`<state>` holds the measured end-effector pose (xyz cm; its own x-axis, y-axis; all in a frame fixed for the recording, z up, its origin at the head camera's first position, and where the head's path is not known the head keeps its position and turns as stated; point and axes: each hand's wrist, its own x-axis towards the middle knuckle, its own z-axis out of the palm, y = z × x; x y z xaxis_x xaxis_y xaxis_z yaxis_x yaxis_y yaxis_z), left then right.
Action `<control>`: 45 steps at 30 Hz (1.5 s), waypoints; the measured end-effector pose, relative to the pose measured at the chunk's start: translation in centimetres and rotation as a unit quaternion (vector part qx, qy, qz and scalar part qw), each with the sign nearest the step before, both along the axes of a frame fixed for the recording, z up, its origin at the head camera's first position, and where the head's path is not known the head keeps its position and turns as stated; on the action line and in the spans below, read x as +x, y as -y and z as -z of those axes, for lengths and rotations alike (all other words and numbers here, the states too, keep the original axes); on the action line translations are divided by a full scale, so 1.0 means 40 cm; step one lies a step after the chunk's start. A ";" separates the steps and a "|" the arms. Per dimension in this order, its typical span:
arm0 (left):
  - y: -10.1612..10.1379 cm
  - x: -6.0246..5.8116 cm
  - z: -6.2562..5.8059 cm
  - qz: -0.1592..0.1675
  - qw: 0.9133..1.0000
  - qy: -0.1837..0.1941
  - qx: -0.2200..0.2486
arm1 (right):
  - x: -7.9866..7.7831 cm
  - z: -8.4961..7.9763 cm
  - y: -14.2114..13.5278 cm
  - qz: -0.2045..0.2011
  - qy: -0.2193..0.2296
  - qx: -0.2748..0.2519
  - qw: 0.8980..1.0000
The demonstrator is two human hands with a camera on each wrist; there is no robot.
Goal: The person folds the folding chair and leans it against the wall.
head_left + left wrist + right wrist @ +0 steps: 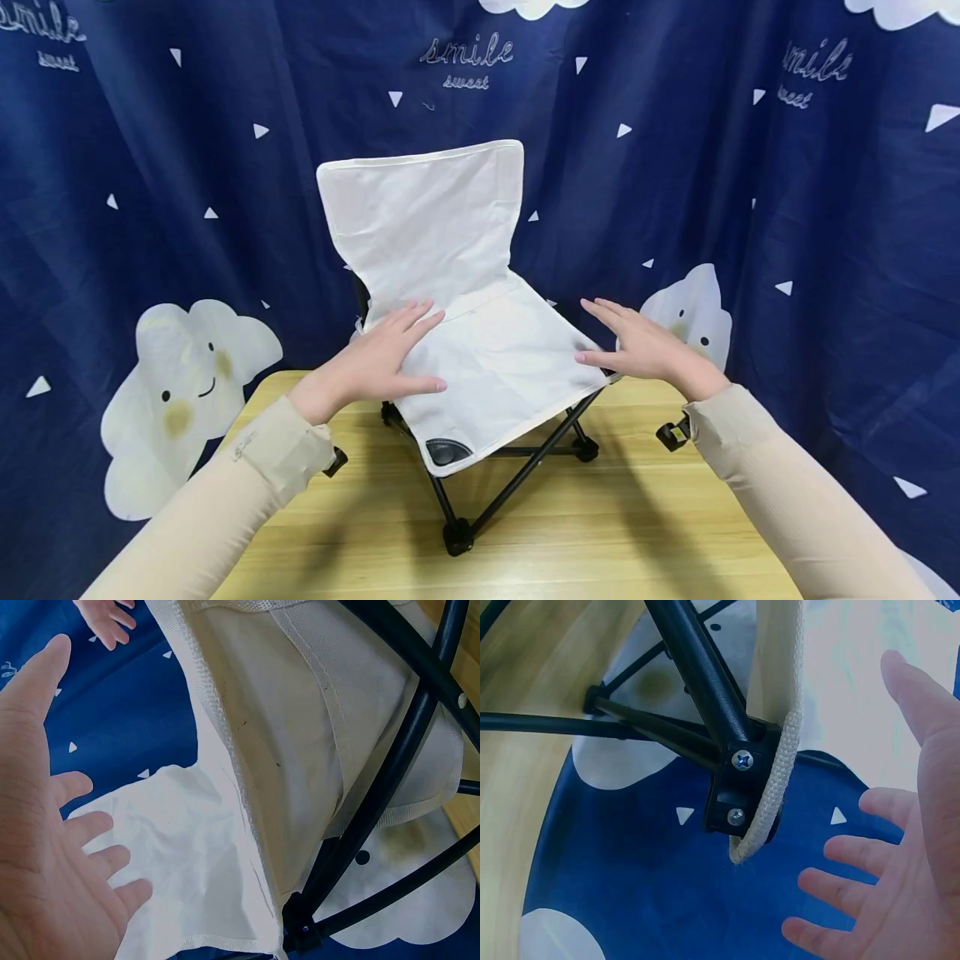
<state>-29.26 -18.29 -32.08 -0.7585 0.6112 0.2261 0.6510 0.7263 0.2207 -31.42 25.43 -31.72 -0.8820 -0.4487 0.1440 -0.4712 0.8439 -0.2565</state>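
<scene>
A white folding chair [495, 333] stands unfolded on the wooden table, its backrest [431, 208] tilted toward the curtain. Black crossed tubes [528, 471] hold up the fabric seat, and a dark patch [447, 451] marks its front corner. Over the seat's left side hovers my left hand [375, 354], fingers spread and nothing held. My right hand [637, 342] is by the seat's right corner, fingers extended and thumb apart. In the right wrist view, a black bracket [742, 784] with two screws joins the frame to the fabric edge, beside that hand.
A pale wooden tabletop [600, 533] lies under the chair. Behind it hangs a dark blue curtain [585, 208] printed with white clouds and triangles. Small black devices [672, 434] are strapped at both wrists over beige sleeves [795, 492].
</scene>
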 end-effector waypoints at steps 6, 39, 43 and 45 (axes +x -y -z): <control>0.006 0.005 0.002 0.022 0.999 0.015 0.028 | 0.005 -0.004 0.000 -0.008 0.014 -0.021 1.000; -0.013 0.053 0.011 0.085 0.992 0.062 0.069 | 0.000 0.032 -0.037 -0.055 0.024 -0.068 0.996; -0.009 0.057 0.012 0.105 0.989 0.073 0.073 | -0.001 0.038 -0.044 -0.054 0.017 -0.065 0.996; -0.008 0.062 0.011 0.113 0.988 0.083 0.073 | -0.003 0.042 -0.047 -0.055 0.013 -0.062 0.996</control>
